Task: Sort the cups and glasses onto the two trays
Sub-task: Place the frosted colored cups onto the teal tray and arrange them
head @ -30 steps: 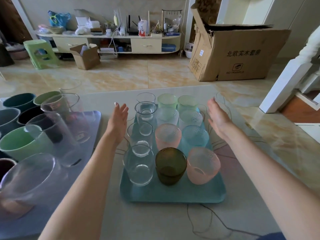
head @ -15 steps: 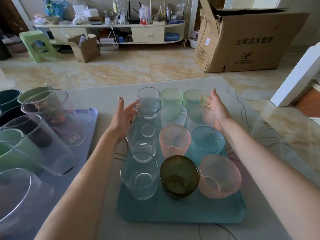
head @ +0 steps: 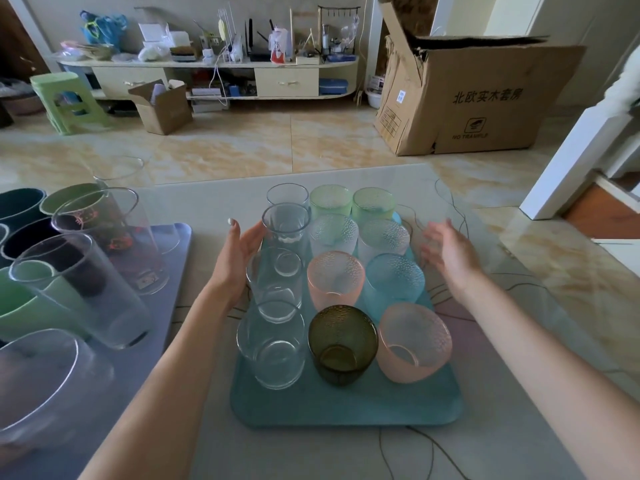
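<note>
A teal tray (head: 346, 407) in front of me carries several glasses in rows: clear ones (head: 273, 344) down its left side, a dark olive glass (head: 341, 344), pink (head: 414, 341), blue and green textured ones. My left hand (head: 239, 251) is flat against the left side of the clear glasses, fingers apart, holding nothing. To the right of the tray my right hand (head: 446, 251) hovers open, apart from the glasses. On the left, a lavender tray (head: 173, 258) bears tall clear glasses (head: 114, 237) and green and dark cups (head: 20, 303).
The trays rest on a pale glass-topped table (head: 502, 341) whose far edge lies just beyond the glasses. Tiled floor follows, with a big cardboard box (head: 478, 95) at back right, a low cabinet (head: 214, 77), a small open box (head: 162, 105) and a green stool (head: 62, 98).
Both hands came in toward the teal tray's sides. The left stays against the clear glasses; the right, which touched the back glasses half a second ago, has drawn slightly away. The view moved closer.
</note>
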`<state>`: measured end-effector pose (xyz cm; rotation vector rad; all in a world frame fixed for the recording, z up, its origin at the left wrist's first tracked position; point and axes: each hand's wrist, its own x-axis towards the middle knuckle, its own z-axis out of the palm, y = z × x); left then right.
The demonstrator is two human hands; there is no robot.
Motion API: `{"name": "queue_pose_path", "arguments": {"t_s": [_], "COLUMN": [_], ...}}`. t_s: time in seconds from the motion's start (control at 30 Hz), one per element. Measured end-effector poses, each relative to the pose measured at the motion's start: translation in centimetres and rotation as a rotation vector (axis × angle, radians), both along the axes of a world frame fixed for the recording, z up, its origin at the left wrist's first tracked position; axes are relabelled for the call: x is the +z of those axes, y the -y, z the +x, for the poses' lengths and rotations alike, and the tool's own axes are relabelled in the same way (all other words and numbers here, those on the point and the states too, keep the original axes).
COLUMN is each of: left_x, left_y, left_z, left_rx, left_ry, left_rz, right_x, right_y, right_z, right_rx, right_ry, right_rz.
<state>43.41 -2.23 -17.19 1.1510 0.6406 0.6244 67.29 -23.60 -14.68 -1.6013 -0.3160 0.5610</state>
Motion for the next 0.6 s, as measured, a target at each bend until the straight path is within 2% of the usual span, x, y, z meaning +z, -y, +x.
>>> {"name": "queue_pose_path", "arguments": {"t_s": [0.1, 0.2, 0.33, 0.47, 0.6], "left_x": [-0.1, -0.5, -1.6, -2.3, -1.9], "left_y": [1.3, 3.7, 6.8, 9.2, 10.1], "left_z": [-1.3, -3.1, -6.4, -8.3, -8.5], "left_rx": [0.089, 0.155, 0.187, 0.201, 0.206], "left_ry": [-0.01, -0.06, 0.07, 0.053, -0.017], "left_rz": [-0.061, -0.066, -0.14, -0.139, -0.076], "right_x": [-0.6, -0.6, -0.3, -0.5, -1.2], "right_y": [2.7, 4.7, 7.1, 9.9, 10.3], "right_z": [-1.1, -3.1, -6.4, -8.1, -8.6], "right_rx": [0.003, 0.218, 0.352, 0.389, 0.387], "right_ry": [0.244, 0.256, 0.494, 0.501, 0.481], "right_rz": [-0.341, -0.57, -0.853, -0.996, -0.911]}}
